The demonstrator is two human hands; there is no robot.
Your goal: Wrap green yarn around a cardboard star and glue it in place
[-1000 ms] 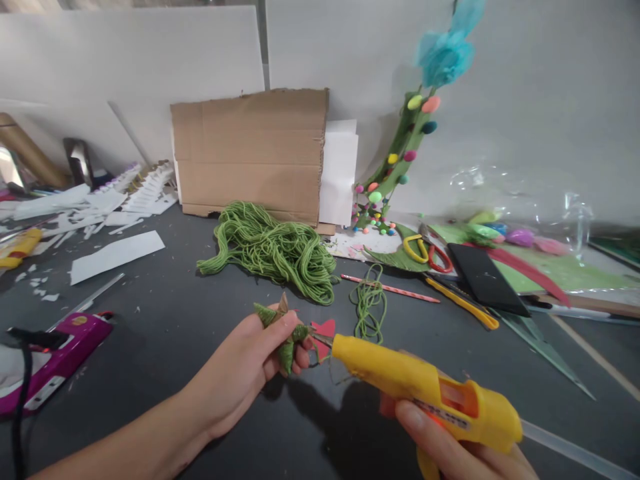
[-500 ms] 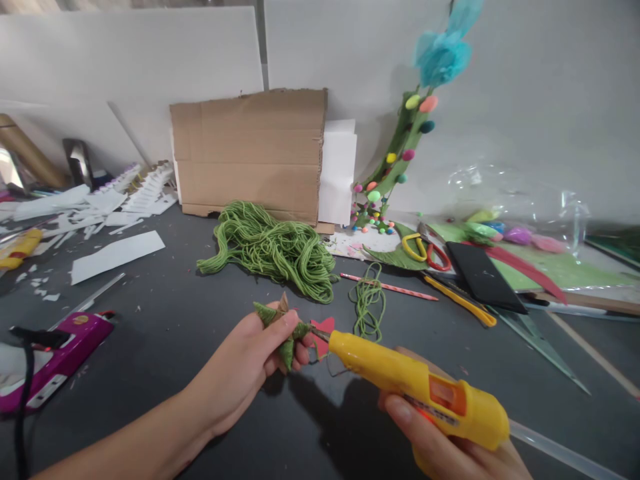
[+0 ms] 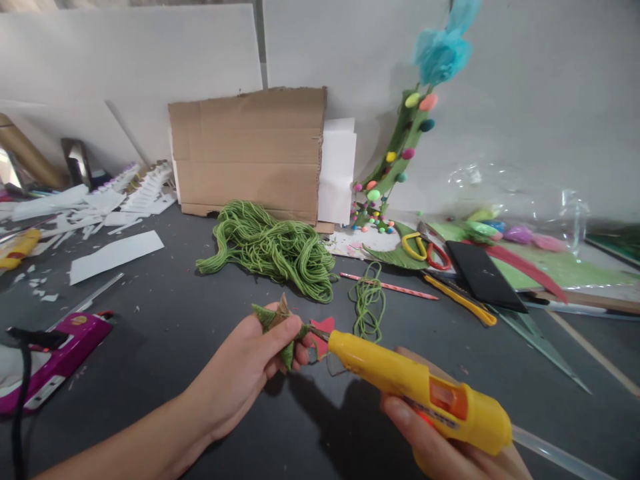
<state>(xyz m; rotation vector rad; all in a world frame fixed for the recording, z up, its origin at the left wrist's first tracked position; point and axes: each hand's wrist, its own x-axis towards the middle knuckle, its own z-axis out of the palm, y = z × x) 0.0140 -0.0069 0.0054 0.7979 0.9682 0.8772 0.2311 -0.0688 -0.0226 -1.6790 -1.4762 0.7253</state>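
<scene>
Pinched in my left hand point(image 3: 250, 363) is a small star point(image 3: 287, 355) wrapped in green yarn, with one brown point bare of yarn. My right hand point(image 3: 440, 440) grips a yellow hot glue gun point(image 3: 400, 377), a clear glue stick point(image 3: 555, 453) protruding from its back. The gun's metal nozzle point(image 3: 319, 333) meets the star's right side; whether it touches cannot be made out. A red paper shape point(image 3: 323, 337) lies on the table behind the nozzle. Farther back sit a large bundle of green yarn point(image 3: 273, 250) and a small loose coil of yarn point(image 3: 367, 307).
Cardboard point(image 3: 250, 157) leans on the wall beside a moon-shaped pompom decoration point(image 3: 407, 140). Right are scissors point(image 3: 425, 250), a cutter point(image 3: 463, 300), a black flat object point(image 3: 483, 273) and a set square point(image 3: 543, 347). A pink power strip point(image 3: 70, 353) and paper scraps point(image 3: 117, 257) lie left.
Almost nothing differs. Both hands, the star and the glue gun hold nearly the same positions, with only a slight shift of the view.
</scene>
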